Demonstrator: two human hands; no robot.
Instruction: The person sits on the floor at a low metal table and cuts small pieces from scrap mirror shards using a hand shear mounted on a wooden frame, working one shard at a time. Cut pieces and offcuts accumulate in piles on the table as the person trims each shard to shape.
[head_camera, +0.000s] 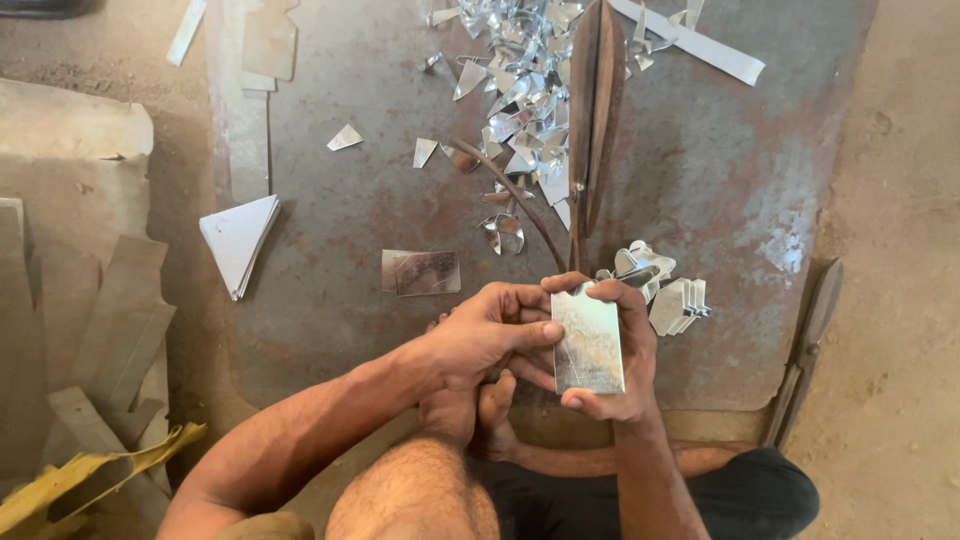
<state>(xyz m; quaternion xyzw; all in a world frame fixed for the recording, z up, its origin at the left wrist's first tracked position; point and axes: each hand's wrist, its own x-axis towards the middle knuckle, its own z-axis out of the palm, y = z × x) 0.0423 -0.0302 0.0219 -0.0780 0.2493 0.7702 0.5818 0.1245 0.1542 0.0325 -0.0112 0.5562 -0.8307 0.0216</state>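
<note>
**Presently held: 1 cut sheet-metal rectangle, 2 hands**

Head view.
- Item: sheet-metal piece (588, 343), flat, rectangular, shiny with dull streaks. Location: above the person's knees, at the near edge of the rusted work plate (350, 200).
- Right hand (615, 350): closed round the piece, thumb at its lower edge, fingertips curled over the top edge.
- Left hand (490, 335): closed, thumb pressed on the piece's left edge, fingers curled above it.
- Handling, judged: thin and light, stiff enough to hold its shape, likely to bend if forced; smooth faces may slip; cut edges and corners look sharp. Best taken by the 2 long edges, pads flat, not sliding along them.
- Surroundings: tall hand shears (592, 120) standing on the plate; heap of bright offcuts (520, 90); stack of cut pieces (680, 305) just beside the right hand; 1 flat blank (421, 272); triangular stack (240, 240) to the left.
</note>
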